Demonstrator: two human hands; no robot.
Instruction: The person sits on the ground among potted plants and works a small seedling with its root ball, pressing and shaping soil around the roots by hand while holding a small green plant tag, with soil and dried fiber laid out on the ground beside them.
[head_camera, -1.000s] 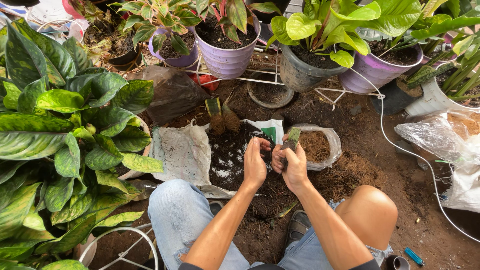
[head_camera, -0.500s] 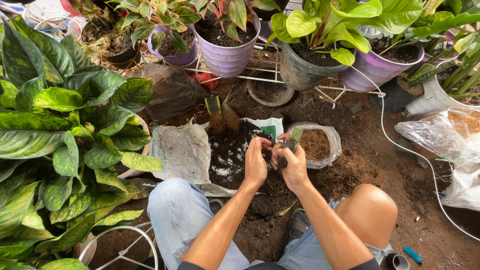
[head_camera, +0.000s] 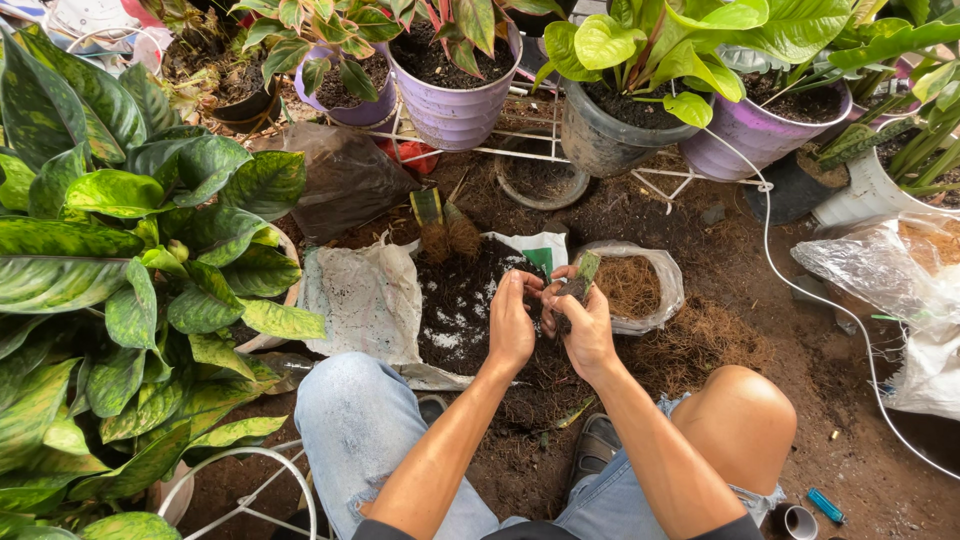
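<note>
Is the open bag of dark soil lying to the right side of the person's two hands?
No, the bag of dark soil lies left of the hands; the left hand reaches over its edge.

This is a home garden or nursery: potted plants (head_camera: 455, 75) stand around an open soil bag (head_camera: 375, 300) on bare earth.

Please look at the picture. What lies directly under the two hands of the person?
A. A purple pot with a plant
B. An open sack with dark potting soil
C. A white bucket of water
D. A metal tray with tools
B: the left hand and right hand, holding a small plant cutting, are over the open sack of dark soil.
</note>
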